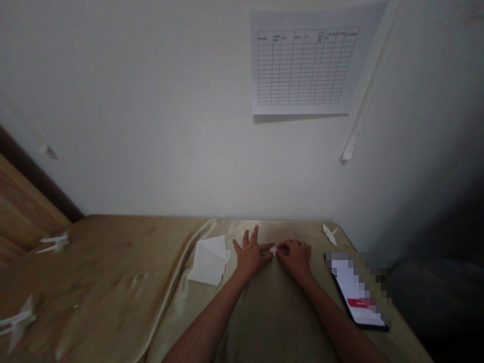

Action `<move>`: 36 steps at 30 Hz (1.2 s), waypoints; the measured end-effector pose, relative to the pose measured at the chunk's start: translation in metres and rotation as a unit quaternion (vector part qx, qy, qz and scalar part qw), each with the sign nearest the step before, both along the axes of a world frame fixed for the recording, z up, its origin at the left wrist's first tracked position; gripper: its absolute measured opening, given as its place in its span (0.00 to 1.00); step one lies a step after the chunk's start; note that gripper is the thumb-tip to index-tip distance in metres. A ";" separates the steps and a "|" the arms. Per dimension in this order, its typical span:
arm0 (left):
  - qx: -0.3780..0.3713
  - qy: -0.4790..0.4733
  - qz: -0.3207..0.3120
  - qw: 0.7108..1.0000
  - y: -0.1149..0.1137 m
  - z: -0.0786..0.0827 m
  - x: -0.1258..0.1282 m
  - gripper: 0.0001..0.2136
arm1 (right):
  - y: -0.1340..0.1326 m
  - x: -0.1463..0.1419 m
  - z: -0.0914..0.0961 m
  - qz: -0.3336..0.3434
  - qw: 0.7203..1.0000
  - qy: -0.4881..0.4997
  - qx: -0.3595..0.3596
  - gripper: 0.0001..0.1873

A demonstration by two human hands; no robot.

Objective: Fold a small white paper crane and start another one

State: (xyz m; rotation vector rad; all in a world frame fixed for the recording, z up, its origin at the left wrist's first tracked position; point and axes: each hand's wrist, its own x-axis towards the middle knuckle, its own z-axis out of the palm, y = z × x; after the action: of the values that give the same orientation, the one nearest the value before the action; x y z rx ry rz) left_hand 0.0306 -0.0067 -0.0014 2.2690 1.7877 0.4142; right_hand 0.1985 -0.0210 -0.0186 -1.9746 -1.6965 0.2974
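Observation:
Between my two hands is a small piece of folded white paper [273,250], low over the gold cloth. My left hand [250,252] pinches its left side with thumb and index finger, the other fingers spread out. On the right side, my right hand [296,256] grips the paper between thumb and index finger, its other fingers curled. Left of my left hand lies a creased white sheet [208,261] with a torn right edge. A folded paper crane [330,234] rests beyond my right hand, near the far right corner.
A phone [357,292] with a lit, partly blurred screen lies by the right edge of the cloth-covered table [113,282]. Two more paper cranes, a far one [56,242] and a near one [19,320], are at the left. A printed table sheet [302,65] hangs on the wall.

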 end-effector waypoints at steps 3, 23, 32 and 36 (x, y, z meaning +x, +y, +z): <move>0.003 0.002 -0.002 1.000 0.001 -0.001 0.000 0.19 | 0.000 0.000 -0.002 0.002 1.000 -0.006 0.004 0.10; 0.022 0.051 -0.008 0.998 0.003 -0.002 -0.004 0.31 | 0.002 0.004 -0.005 0.004 1.000 -0.027 0.012 0.12; 0.049 -0.037 -0.065 0.996 0.001 0.005 -0.002 0.09 | 0.004 0.006 -0.007 0.018 0.999 -0.015 0.025 0.12; 0.028 -0.040 -0.050 0.998 0.001 0.006 -0.003 0.06 | 0.005 0.007 -0.008 0.024 0.999 -0.020 0.024 0.13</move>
State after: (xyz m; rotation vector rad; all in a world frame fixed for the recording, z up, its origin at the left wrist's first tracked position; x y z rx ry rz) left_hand 0.0278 -0.0061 0.0051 2.3326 1.6356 0.5360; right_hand 0.2054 -0.0159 -0.0262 -1.9192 -1.7621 0.2320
